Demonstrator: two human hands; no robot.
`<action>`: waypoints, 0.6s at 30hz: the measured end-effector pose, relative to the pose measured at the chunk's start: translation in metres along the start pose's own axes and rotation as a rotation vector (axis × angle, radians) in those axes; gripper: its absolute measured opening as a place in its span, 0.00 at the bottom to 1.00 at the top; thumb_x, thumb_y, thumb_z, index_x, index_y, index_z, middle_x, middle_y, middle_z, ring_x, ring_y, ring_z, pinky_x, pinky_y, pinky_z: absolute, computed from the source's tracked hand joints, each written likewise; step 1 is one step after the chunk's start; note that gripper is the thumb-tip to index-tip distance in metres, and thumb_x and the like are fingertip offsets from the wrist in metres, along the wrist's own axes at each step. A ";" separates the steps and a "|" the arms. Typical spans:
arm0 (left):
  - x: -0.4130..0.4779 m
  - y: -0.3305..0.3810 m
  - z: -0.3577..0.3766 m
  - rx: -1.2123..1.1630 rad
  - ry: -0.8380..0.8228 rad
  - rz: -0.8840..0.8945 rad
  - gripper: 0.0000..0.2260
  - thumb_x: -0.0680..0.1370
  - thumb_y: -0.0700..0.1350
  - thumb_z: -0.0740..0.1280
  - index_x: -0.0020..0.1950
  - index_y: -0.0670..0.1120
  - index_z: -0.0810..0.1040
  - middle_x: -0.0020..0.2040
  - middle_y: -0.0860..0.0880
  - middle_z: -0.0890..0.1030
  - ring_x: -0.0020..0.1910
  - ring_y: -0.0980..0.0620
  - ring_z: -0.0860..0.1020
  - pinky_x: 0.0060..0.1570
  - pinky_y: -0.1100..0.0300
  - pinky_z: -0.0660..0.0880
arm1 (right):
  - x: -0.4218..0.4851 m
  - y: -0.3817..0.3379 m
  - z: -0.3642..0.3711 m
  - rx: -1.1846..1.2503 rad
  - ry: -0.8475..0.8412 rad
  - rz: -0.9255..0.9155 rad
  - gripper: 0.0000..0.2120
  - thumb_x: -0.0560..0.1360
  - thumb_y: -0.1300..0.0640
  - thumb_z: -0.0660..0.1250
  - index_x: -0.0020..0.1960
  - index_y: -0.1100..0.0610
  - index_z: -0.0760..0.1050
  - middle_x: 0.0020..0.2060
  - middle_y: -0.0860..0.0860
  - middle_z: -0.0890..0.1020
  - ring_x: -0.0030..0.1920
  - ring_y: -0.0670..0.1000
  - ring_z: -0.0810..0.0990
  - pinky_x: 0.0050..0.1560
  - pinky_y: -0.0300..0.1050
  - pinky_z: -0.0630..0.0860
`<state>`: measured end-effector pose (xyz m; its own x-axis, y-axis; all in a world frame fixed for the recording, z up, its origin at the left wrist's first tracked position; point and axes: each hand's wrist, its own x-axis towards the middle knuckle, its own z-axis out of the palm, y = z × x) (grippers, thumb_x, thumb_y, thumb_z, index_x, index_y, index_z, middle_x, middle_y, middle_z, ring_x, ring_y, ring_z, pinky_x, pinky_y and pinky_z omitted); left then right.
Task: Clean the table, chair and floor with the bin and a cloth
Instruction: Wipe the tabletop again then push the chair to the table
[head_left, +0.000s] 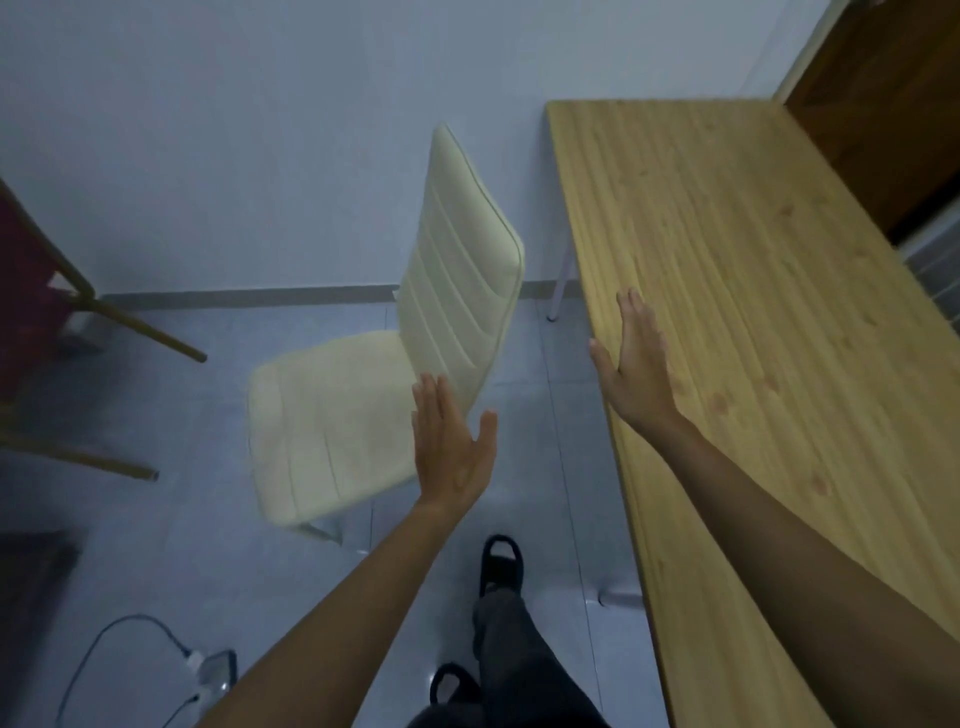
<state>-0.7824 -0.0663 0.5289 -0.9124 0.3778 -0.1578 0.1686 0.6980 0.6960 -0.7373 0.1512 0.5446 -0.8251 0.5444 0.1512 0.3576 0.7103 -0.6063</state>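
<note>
Both forearms (332, 613) reach out below the camera, and I read each hand as flat, its fingers straight and holding nothing. The left hand (452, 447) has its fingers (431, 410) just in front of the cream chair (332, 426), where seat meets back; I cannot tell if they touch. The seat extends left of them and the back rises beyond. The right hand (636, 364) has its fingers over the left edge of the tabletop (753, 312), whose long axis runs away toward the wall (260, 130). Below lie the floor (182, 545) and black slippers (501, 566).

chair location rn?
Head view: the cream chair stands on the tiled floor left of centre, beside the wooden table, backrest toward it. The left hand hovers open in front of its seat.
</note>
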 end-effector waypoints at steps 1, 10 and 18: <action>0.013 0.008 -0.002 -0.026 -0.002 -0.008 0.33 0.81 0.55 0.56 0.78 0.44 0.42 0.78 0.48 0.39 0.77 0.53 0.39 0.76 0.54 0.43 | 0.019 -0.002 0.001 -0.005 -0.003 -0.026 0.30 0.80 0.53 0.57 0.76 0.58 0.48 0.76 0.54 0.50 0.76 0.55 0.46 0.74 0.59 0.45; 0.145 0.103 -0.029 -0.246 0.048 -0.104 0.37 0.77 0.60 0.59 0.78 0.48 0.43 0.79 0.51 0.45 0.77 0.52 0.47 0.74 0.50 0.54 | 0.205 -0.045 -0.002 -0.240 -0.120 -0.419 0.35 0.74 0.64 0.64 0.76 0.59 0.51 0.76 0.57 0.54 0.76 0.57 0.52 0.73 0.59 0.54; 0.221 0.132 -0.030 -0.336 0.011 -0.251 0.42 0.75 0.56 0.66 0.78 0.45 0.42 0.79 0.48 0.47 0.77 0.47 0.49 0.74 0.49 0.55 | 0.322 -0.092 0.034 -0.458 -0.302 -0.901 0.38 0.68 0.70 0.69 0.74 0.63 0.57 0.73 0.61 0.61 0.73 0.59 0.60 0.71 0.50 0.59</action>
<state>-0.9732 0.0913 0.6066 -0.9136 0.2134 -0.3460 -0.1894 0.5298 0.8267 -1.0509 0.2460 0.6221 -0.9202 -0.3572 0.1600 -0.3625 0.9320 -0.0044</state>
